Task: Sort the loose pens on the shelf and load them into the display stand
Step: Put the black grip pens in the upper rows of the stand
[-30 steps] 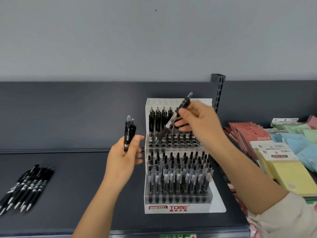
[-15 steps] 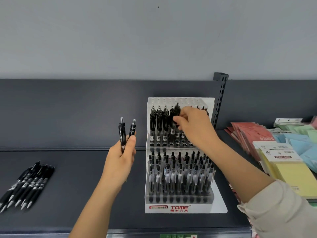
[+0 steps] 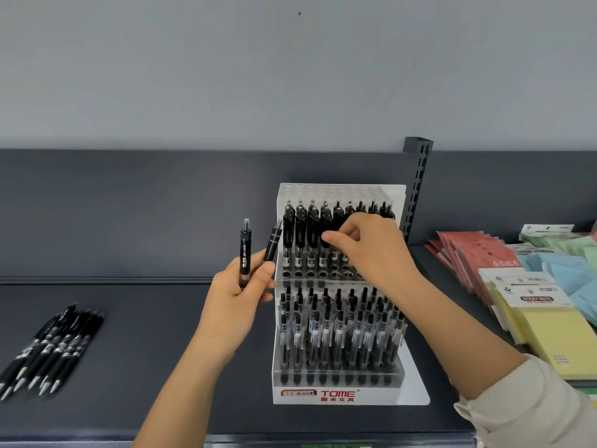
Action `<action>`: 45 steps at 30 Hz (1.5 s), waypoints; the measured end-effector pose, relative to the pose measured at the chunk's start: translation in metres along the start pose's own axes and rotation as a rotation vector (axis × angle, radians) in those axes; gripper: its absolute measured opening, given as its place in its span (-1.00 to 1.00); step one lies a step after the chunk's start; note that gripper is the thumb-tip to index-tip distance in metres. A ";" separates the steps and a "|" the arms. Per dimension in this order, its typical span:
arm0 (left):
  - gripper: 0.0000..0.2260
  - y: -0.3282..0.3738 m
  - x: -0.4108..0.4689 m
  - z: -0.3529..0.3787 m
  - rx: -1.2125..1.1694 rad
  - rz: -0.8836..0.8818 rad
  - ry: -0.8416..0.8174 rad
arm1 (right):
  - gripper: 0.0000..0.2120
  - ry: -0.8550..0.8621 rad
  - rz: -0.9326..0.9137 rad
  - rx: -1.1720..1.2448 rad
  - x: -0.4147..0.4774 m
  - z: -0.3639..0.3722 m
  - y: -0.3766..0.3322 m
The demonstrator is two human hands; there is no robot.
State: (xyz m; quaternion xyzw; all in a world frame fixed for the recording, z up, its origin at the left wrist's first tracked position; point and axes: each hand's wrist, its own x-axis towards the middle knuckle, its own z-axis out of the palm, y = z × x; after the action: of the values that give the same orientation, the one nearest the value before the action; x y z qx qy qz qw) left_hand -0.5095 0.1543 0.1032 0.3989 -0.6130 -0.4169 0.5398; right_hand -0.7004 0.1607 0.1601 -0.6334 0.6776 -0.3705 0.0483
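While gripped, pen (image 3: 326,236) between fingers (image 3: 336,237) (upright).

One view only — a wide-angle camera worn on the person's head, looking forward and down along both forearms. It faces a dark shelf (image 3: 135,367) squarely, with a pale wall (image 3: 226,76) filling the upper third of the frame. The stand (image 3: 339,396) sits just right of centre, near enough for its front label to be read. Both hands (image 3: 239,302) come up from the bottom edge and meet the middle of the frame. The wide lens bends the edges — loose pens (image 3: 48,350) at far left are blurred, and notepads (image 3: 549,324) at far right are cut by the border. There is no second view to share any of the scene with
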 end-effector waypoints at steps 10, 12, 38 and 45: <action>-0.85 0.017 -0.003 0.015 -0.061 0.101 -0.129 | -0.92 -0.208 -0.134 0.456 -0.024 -0.001 -0.025; -0.83 0.016 -0.001 0.013 0.003 0.108 -0.083 | -0.93 -0.169 -0.082 0.490 -0.022 -0.008 -0.024; -0.92 -0.020 0.023 0.007 0.291 -0.145 0.122 | -0.66 -0.131 0.001 -0.114 0.018 -0.006 0.006; -0.93 0.010 0.010 0.008 0.346 0.044 0.120 | -0.75 0.023 -0.053 0.019 -0.014 -0.027 -0.015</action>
State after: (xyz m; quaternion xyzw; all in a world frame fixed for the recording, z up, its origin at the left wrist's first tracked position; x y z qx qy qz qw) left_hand -0.5193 0.1490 0.1156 0.4965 -0.6508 -0.2689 0.5077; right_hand -0.6999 0.1860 0.1820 -0.6465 0.6575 -0.3853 0.0364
